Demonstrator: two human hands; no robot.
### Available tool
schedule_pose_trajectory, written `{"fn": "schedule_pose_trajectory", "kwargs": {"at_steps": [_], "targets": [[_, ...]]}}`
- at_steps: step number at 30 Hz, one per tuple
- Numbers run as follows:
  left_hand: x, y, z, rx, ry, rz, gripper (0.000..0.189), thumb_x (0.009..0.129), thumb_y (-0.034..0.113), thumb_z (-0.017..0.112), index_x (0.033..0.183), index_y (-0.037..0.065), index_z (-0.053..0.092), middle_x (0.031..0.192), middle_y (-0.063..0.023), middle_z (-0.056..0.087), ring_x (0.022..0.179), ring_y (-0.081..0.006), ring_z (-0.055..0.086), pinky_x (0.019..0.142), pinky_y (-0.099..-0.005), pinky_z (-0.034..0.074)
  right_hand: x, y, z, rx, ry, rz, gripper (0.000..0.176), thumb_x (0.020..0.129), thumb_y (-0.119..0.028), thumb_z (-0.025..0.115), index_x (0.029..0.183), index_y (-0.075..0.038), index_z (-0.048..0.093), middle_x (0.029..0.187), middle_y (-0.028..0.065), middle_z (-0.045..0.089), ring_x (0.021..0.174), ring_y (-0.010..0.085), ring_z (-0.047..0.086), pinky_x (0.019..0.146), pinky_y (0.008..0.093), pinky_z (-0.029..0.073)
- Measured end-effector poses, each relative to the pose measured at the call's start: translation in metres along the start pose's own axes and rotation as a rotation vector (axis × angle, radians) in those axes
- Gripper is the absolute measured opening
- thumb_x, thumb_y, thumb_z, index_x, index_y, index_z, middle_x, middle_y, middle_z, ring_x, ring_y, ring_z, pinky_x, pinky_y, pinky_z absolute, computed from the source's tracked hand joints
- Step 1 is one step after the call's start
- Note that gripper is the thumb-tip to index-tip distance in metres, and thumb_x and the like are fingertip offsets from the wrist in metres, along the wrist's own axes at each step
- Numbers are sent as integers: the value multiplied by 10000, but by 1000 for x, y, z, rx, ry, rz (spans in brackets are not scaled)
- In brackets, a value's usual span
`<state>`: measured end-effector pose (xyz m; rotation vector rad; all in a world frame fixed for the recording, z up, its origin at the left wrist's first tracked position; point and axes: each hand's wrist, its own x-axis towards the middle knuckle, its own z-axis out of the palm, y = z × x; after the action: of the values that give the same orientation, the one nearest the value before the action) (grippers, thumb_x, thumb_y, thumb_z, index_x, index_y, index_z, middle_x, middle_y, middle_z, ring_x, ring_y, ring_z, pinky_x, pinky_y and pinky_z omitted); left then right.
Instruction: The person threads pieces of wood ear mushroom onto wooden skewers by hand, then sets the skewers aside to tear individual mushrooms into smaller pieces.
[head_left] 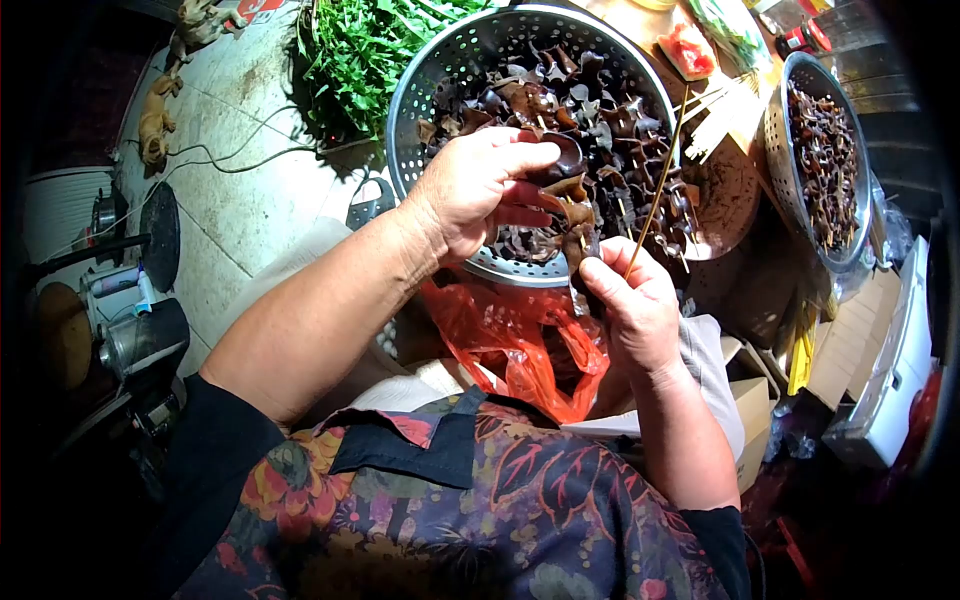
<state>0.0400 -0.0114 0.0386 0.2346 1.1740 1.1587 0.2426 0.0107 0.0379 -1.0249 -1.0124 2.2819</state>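
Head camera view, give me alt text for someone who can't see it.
A person's right hand pinches a thin wooden skewer while the left hand holds dark mushroom pieces against it, above a metal colander full of the same mushrooms. A second colander and leafy greens lie beyond.

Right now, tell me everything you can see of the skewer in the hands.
The skewer is a thin, straight, pale stick, bamboo by its look. The right hand pinches its lower end; it slants up and right over the colander, upper length bare. The left hand holds dark fungus beside the lower end; whether any is threaded on I cannot tell.
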Motion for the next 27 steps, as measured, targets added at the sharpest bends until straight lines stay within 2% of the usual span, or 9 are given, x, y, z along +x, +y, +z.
{"fn": "schedule_pose_trajectory", "kwargs": {"at_steps": [3,11,16,20,24,27], "targets": [[-5,-2,6,40,-91,-36,283,823,159,649,1078,84,553,938,-28,637,834,-141,636,741,-334,547,0,-1,1,-21,5,5,91,875,-85,600,905,-8,562,758,11,591,603,55,518,550,194,434],[-5,-18,7,-17,-97,-100,219,805,132,662,1002,73,587,917,-26,638,836,-142,633,767,-336,535,-1,-2,2,-80,33,20,85,869,-94,612,885,-24,567,739,-1,589,593,48,513,539,185,421],[-9,-12,14,7,-109,-52,233,793,77,647,1009,57,562,922,-41,617,844,-161,620,765,-347,528,1,-4,0,-119,43,31,79,866,-94,614,873,-30,568,737,3,595,594,49,524,538,183,420],[-5,-15,9,-40,-164,-6,369,779,30,648,1117,49,500,960,-55,610,856,-166,617,758,-339,527,1,-10,4,-71,51,79,73,867,-86,609,878,-37,557,746,14,591,598,61,539,496,186,436],[-8,-9,9,30,-211,-5,450,775,29,652,1186,63,473,981,-66,608,859,-161,618,763,-337,536,1,-13,3,-74,37,60,63,870,-76,603,891,-29,566,765,11,599,609,60,541,520,187,441],[0,3,5,-153,-90,29,317,849,151,608,1136,68,501,946,-41,618,793,-154,617,727,-321,548,2,-12,2,-122,33,32,75,873,-75,599,895,-11,568,778,10,605,626,56,535,575,202,451]]}}
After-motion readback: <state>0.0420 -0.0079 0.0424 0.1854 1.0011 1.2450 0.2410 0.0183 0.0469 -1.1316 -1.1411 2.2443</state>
